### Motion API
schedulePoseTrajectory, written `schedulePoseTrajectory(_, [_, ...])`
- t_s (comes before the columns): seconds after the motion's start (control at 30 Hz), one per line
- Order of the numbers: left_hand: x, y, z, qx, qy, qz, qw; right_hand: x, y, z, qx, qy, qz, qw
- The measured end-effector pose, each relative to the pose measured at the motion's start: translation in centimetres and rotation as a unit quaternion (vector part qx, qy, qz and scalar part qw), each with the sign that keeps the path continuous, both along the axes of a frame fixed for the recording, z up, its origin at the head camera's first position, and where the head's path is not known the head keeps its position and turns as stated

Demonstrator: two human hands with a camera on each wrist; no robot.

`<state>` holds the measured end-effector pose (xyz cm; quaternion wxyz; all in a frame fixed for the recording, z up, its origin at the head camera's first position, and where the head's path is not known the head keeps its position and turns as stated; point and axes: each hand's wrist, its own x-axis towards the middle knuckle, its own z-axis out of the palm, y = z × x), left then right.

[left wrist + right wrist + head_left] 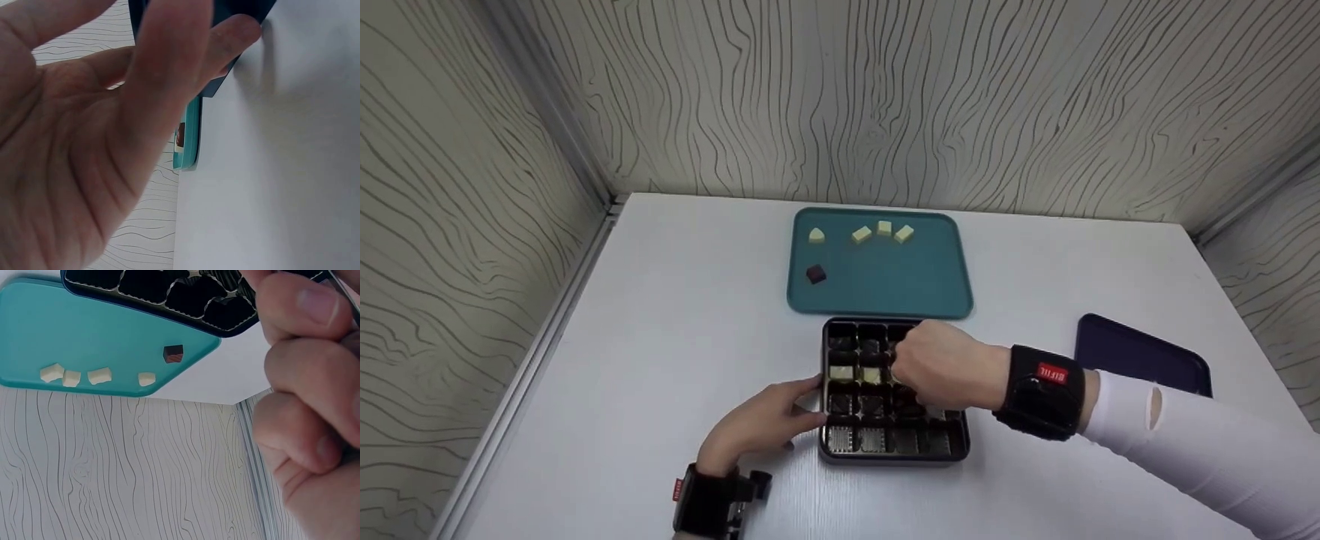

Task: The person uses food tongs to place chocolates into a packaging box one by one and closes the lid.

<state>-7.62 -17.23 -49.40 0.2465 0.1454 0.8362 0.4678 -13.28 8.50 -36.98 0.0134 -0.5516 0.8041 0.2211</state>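
Note:
A black compartment box [895, 459] stands on the table, its cells lined with dark ridged inserts. Two pale cube-like pieces [841, 373] sit in its second row from the back, and dark pieces seem to lie in other cells. My left hand [761, 420] touches the box's left wall with extended fingers and thumb. Over the box's right half is my right hand [945, 364], its fingers curled. In the right wrist view it pinches a thin metal tool [344, 291]; the tool's tip is hidden. The hand covers several cells.
Behind the box lies a teal tray [892, 289]. Several pale pieces [861, 235] are along its far side, and one dark reddish-brown cube [816, 274] is at its left. A dark blue lid-like panel [1140, 356] lies to the right, partly behind my right arm. Patterned walls [847, 97] enclose the table.

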Motion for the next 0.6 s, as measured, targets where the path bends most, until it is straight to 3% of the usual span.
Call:
schedulePoseTrajectory(0.37, [0.0, 0.0, 0.0, -0.005, 0.012, -0.004, 0.9999, 0.2, 2.0, 0.6, -0.028, -0.004, -0.025, 0.999])
schedulePoseTrajectory(0.6, [-0.1, 0.2, 0.2, -0.004, 0.000, -0.001, 1.0000, -0.1, 5.4, 1.3, -0.120, -0.038, -0.061, 0.990])
